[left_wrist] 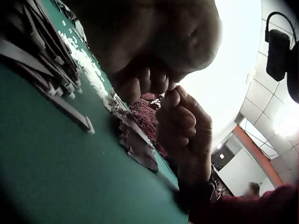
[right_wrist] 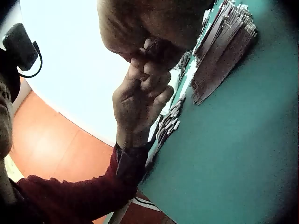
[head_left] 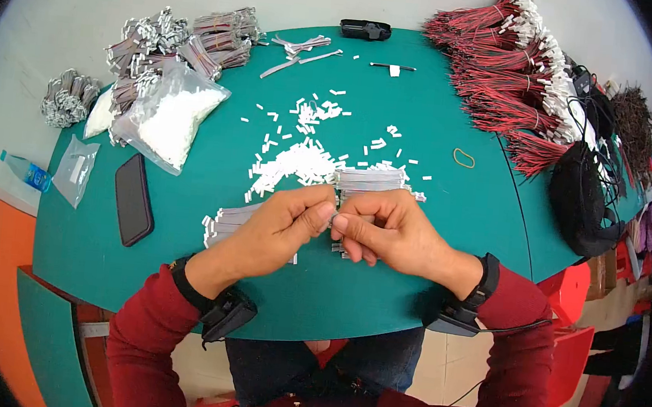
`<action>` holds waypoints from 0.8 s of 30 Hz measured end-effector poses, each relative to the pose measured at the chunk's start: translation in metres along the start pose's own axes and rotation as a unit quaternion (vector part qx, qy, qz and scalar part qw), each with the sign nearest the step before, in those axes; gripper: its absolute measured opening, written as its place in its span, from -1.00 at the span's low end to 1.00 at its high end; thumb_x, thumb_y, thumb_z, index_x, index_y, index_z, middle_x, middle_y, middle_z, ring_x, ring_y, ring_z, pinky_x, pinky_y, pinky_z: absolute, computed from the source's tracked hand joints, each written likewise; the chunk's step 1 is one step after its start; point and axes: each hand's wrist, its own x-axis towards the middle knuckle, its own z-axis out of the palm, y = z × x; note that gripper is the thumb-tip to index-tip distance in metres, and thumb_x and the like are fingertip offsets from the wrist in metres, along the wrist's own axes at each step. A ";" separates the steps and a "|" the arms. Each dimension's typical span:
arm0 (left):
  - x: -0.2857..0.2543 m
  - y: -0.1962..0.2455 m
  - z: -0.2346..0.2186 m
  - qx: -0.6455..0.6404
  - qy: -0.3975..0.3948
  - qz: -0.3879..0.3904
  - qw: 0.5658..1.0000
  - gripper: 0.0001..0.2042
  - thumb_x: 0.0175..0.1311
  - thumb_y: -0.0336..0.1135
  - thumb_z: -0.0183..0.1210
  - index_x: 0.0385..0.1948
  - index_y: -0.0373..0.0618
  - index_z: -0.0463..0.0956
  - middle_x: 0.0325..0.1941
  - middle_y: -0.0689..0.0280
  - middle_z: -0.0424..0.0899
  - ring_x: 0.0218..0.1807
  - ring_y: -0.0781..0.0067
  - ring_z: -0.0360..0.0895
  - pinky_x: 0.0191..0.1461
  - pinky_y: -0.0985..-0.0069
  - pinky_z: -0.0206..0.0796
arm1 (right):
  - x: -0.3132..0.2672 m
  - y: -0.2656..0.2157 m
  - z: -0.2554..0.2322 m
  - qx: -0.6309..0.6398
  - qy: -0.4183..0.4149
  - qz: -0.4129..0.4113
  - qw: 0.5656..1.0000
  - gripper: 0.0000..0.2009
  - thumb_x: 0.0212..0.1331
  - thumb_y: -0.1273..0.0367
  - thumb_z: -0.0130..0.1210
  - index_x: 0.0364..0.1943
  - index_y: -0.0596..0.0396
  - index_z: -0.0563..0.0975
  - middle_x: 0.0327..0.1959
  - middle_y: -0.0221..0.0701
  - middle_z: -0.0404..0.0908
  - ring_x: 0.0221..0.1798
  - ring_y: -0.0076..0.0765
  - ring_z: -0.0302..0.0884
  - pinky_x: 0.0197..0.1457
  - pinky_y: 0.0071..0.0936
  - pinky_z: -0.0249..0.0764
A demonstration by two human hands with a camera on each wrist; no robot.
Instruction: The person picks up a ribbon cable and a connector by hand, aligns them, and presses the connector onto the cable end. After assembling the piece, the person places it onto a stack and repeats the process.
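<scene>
1. Green table (head_left: pixel 432 236) carries everything.
2. Bundles of red-and-black wires (head_left: pixel 508 72) lie far right; a bag of white connectors (head_left: pixel 171 116) far left.
3. Black phone (head_left: pixel 133 198) lies left of the hands.
4. Left hand (head_left: pixel 281 230) and right hand (head_left: pixel 385 232) meet fingertip to fingertip above the near edge, both pinching a small grey ribbon cable (head_left: pixel 334 218).
5. Loose white connectors (head_left: pixel 298 162) lie scattered just beyond.

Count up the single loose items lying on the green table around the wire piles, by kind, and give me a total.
Black phone: 1
Water bottle: 1
Yellow rubber band: 1
Clear bag of white connectors: 1
Small near-empty clear bag: 1
Black clip-like device at the far edge: 1
Total: 6
The wire bundles and scattered white connectors are too many to count.
</scene>
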 end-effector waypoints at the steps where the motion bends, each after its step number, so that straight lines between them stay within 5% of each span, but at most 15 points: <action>1: 0.000 -0.001 0.002 -0.003 0.003 0.011 1.000 -0.69 0.39 -0.15 -0.17 -0.50 -0.15 0.29 -0.60 0.47 0.20 -0.51 0.69 0.10 -0.46 0.65 0.01 | 0.000 0.001 0.000 0.000 0.002 -0.001 1.000 -0.78 0.25 0.30 -0.03 -0.48 0.11 0.50 -0.70 -0.53 0.45 -0.70 -0.73 0.25 -0.66 -0.73 0.14; 9: 0.001 -0.007 0.004 0.029 0.022 0.030 0.999 -0.69 0.39 -0.13 -0.15 -0.51 -0.13 0.30 -0.61 0.51 0.18 -0.54 0.72 0.08 -0.49 0.68 -0.04 | 0.000 0.003 0.002 -0.019 0.023 -0.010 1.000 -0.77 0.26 0.29 -0.03 -0.48 0.11 0.49 -0.71 -0.54 0.43 -0.71 -0.74 0.21 -0.67 -0.72 0.10; 15: 0.002 0.007 -0.004 -0.096 -0.013 -0.052 0.994 -0.69 0.39 -0.12 -0.15 -0.50 -0.13 0.30 -0.59 0.51 0.21 -0.51 0.70 0.11 -0.46 0.68 0.01 | 0.003 -0.001 -0.002 0.010 -0.003 0.016 1.000 -0.77 0.26 0.30 -0.03 -0.47 0.12 0.49 -0.71 -0.53 0.43 -0.71 -0.72 0.23 -0.67 -0.71 0.13; 24: 0.000 0.002 -0.004 0.014 0.001 0.034 0.999 -0.69 0.35 -0.17 -0.08 -0.55 -0.18 0.36 -0.62 0.52 0.25 -0.52 0.75 0.09 -0.47 0.68 -0.03 | -0.004 -0.007 0.002 -0.021 -0.043 0.027 0.998 -0.77 0.26 0.29 -0.02 -0.47 0.13 0.50 -0.68 -0.54 0.45 -0.69 -0.73 0.26 -0.65 -0.73 0.15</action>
